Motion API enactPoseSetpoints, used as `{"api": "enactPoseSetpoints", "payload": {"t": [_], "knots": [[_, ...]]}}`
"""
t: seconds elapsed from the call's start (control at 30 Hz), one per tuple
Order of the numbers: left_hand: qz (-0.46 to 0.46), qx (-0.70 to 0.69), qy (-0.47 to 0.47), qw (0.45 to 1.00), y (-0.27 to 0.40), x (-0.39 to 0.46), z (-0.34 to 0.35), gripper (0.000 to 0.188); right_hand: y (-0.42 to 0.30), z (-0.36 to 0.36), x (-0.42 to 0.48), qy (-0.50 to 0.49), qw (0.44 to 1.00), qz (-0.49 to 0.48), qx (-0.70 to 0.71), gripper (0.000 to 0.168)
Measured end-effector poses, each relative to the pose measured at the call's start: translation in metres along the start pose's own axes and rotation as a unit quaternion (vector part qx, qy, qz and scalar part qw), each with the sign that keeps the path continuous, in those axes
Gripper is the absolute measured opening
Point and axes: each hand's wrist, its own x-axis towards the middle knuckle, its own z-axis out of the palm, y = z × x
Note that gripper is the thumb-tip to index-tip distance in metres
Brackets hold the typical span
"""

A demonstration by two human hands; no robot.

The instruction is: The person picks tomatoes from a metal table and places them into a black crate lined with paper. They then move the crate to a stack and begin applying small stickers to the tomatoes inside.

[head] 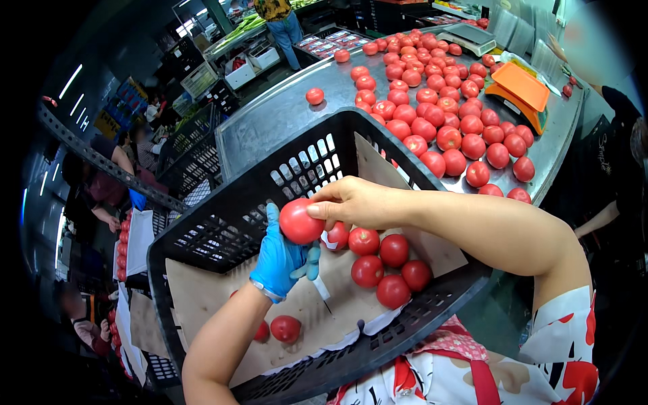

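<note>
A large red tomato (301,221) is held between my two hands above a black plastic crate (202,243). My left hand (284,260), in a blue glove, cups it from below and the left. From the right, my bare right hand (349,202) grips it with thumb and fingers. Just beneath my right hand is another tomato (338,236) with a white patch, partly hidden. A group of tomatoes (367,271) lies on the crate's cardboard liner (324,329) at the right. Another tomato (285,329) rests near my left forearm, with one beside it partly covered by the arm.
Beyond the crate, a metal table (268,126) carries many loose tomatoes (425,111), an orange scale (519,91) and a grey-topped scale (468,38). A perforated metal bar (111,157) crosses the left side. People work at the left near crates; a person in dark clothing (602,167) stands at the right.
</note>
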Motion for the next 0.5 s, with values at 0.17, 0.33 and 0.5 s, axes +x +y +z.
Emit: {"api": "enactPoseSetpoints", "payload": {"t": [0.17,0.33,0.5], "knots": [[-0.019,0.068,0.008,0.997,-0.006,0.004,-0.008,0.089,0.000,0.003,0.002,-0.029,0.994,0.068,0.083,0.044],[-0.021,0.075,0.019,0.997,-0.009,0.007,-0.003,0.083,0.001,0.000,-0.001,-0.004,0.990,0.069,0.122,0.047],[0.064,0.119,0.008,0.991,-0.015,0.005,0.007,0.076,-0.007,0.008,-0.006,0.033,0.997,0.007,0.069,0.059]]}}
